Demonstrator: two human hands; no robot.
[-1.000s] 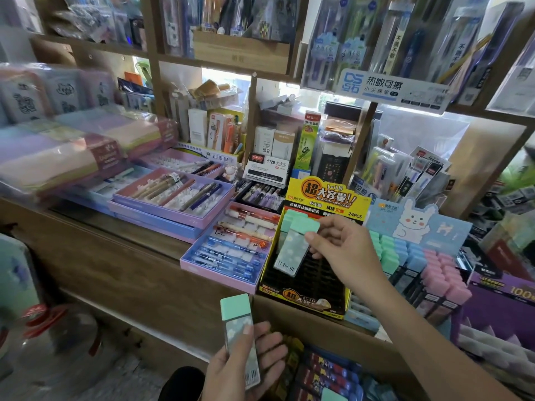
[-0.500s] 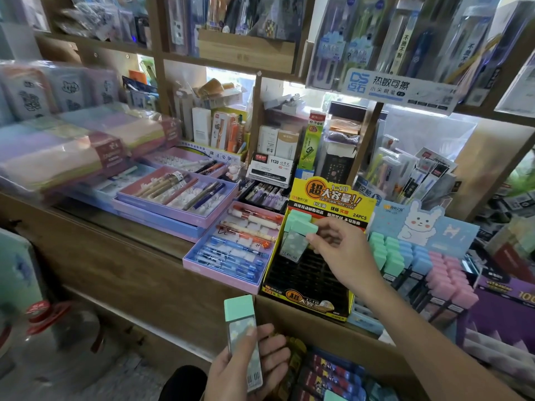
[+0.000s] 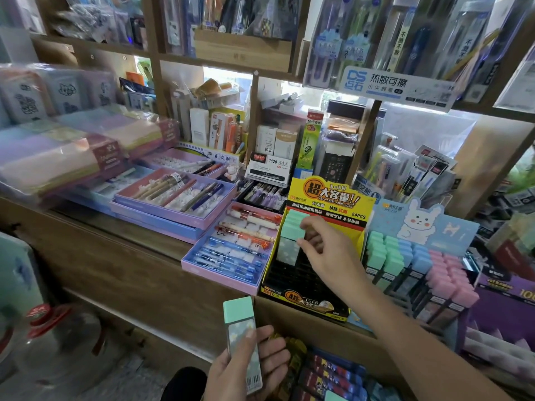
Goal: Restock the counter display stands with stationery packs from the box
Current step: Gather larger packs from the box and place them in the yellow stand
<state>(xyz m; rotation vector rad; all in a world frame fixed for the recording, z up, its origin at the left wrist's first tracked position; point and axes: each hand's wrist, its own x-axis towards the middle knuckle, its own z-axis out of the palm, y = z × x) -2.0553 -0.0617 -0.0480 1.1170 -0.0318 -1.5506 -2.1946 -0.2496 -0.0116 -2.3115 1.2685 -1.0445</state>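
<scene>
Pinching a mint-capped pack (image 3: 291,237) between thumb and curled fingers, the right hand (image 3: 328,251) holds it at the back left corner of the yellow-and-black display stand (image 3: 301,285). That pack stands nearly upright. Its long axis runs from 12 to 6 o'clock, with the mint cap up at 12 and the clear patterned body pointing down into the stand's black slots. Its cap sits just in front of other mint caps (image 3: 295,217) already ranked there.

Down at 7 o'clock from that hand, the left hand (image 3: 246,370) grips a second pack (image 3: 241,338), thumb laid along its face and fingers wrapped behind. This one is also on end, leaning a touch toward 11 o'clock, cap uppermost and barcode end lowest, held in front of the wooden surface (image 3: 130,264) and not touching it.

At 3 o'clock from the right hand, a rabbit-card stand (image 3: 419,222) carries rows of mint, blue and pink caps. At 9 o'clock lies a pink-and-blue pen tray (image 3: 202,266), touching the yellow stand's side. Below the surface edge, at 6 o'clock, dark packets (image 3: 330,377) lie blurred.
</scene>
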